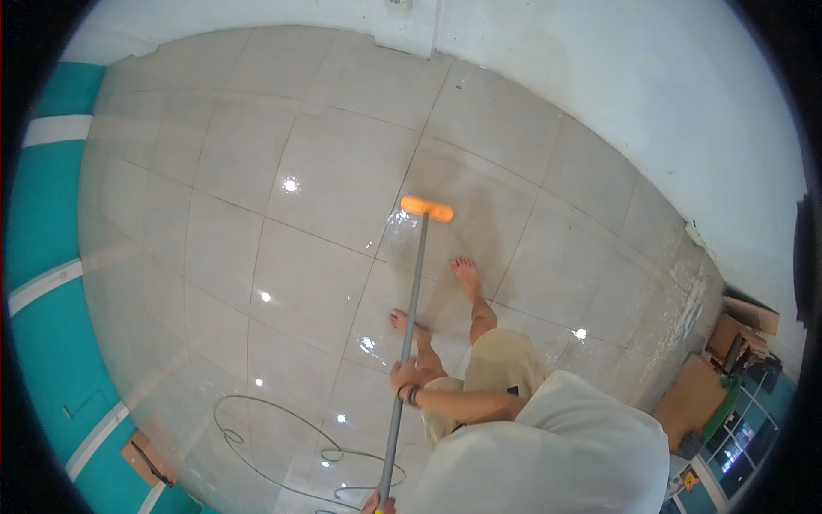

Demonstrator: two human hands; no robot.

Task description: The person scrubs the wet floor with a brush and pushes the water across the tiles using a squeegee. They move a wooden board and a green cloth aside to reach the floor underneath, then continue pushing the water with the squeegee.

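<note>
I hold a long grey mop handle with both hands. My right hand, with a dark bracelet at the wrist, grips the handle about midway. At the bottom edge my left hand grips the handle's upper end and is only partly in view. The orange mop head rests on the wet, glossy tiled floor ahead of my bare feet. I wear a white shirt and beige shorts.
A teal wall with white stripes runs along the left and a white wall along the back and right. A thin wire or hose in loops lies on the floor near me. Cardboard boxes and clutter stand at the right.
</note>
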